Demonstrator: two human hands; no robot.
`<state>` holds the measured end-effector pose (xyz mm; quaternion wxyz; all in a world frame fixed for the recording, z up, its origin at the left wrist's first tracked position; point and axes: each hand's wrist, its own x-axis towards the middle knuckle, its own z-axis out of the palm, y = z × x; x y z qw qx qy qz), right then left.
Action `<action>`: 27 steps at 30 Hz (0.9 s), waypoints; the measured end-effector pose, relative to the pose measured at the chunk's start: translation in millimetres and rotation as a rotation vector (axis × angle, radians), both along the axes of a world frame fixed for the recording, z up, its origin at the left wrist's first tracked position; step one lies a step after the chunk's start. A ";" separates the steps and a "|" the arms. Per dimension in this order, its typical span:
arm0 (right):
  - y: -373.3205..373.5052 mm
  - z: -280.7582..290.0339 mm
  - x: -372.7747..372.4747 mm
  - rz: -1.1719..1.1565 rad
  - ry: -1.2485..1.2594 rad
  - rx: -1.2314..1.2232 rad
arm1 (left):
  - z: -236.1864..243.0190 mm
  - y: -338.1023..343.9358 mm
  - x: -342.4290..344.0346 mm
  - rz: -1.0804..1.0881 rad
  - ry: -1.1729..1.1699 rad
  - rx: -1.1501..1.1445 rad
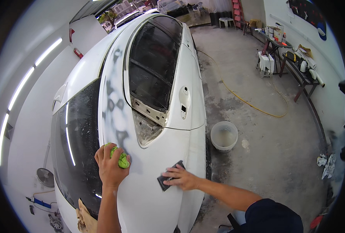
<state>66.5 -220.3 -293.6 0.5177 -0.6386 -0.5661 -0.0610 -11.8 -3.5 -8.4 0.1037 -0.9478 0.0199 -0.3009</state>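
A white car [149,206] fills the middle of the view, with grey blotchy patches [112,105] along its roof pillar. My left hand [109,171] is closed around a crumpled bright green cloth [122,159] at the lower end of that pillar, beside the rear glass [77,132]. On the rear side panel, my right hand [186,179] grips a dark sanding block [164,184] lying against the white surface. Its fingers spread over the block's top. Above both hands are the side window [153,64] and a bare opening [145,128] behind it.
A whitish bucket [224,136] with cloudy liquid stands on the concrete floor right of the car. A yellow hose [238,97] curves across the floor. Cluttered tables [302,72] line the right wall. Brown paper [86,219] lies by the rear glass; a fan [45,177] stands left.
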 end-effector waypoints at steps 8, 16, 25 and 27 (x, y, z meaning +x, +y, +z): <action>-7.2 4.0 12.0 -0.039 -0.140 -0.099 | -0.3 0.3 2.4 0.024 0.011 0.002; -1.7 13.6 35.5 -0.206 0.050 0.028 | 0.6 -0.5 3.9 0.039 0.007 0.005; -10.6 7.8 27.2 0.077 -0.124 -0.016 | 0.8 -2.2 5.2 0.012 -0.012 0.011; -9.0 6.9 48.8 -0.053 -0.006 0.080 | 2.1 -2.9 5.0 0.037 0.004 0.017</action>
